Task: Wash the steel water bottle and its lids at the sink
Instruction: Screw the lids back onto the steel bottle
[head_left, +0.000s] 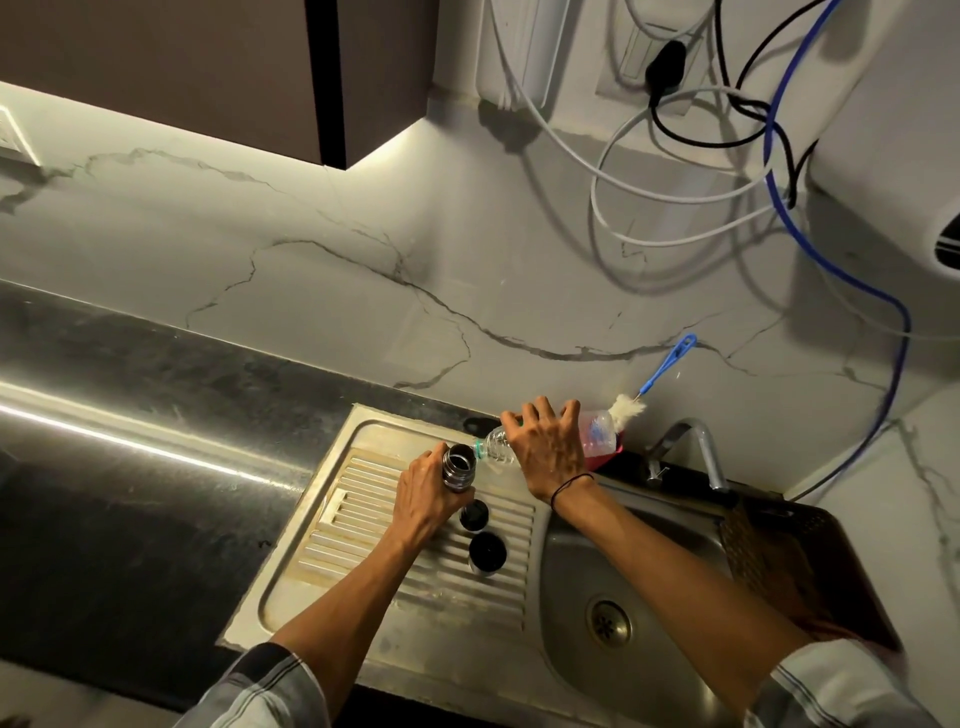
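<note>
Drainboard (363, 525) ribs beside the sink basin (587, 566) carry everything, probably so spills run off into the bowl. On it the steel water bottle (458, 466) stands upright with its mouth bare, the left hand (426, 501) wrapped round its body to steady it, while the right hand (545, 441) grasps a clear plastic bottle (496, 447) tipped neck-first toward that mouth, seemingly to pour in liquid. Two dark lids (480, 532) sit just beside the bottle, set off so they can be washed separately.
</note>
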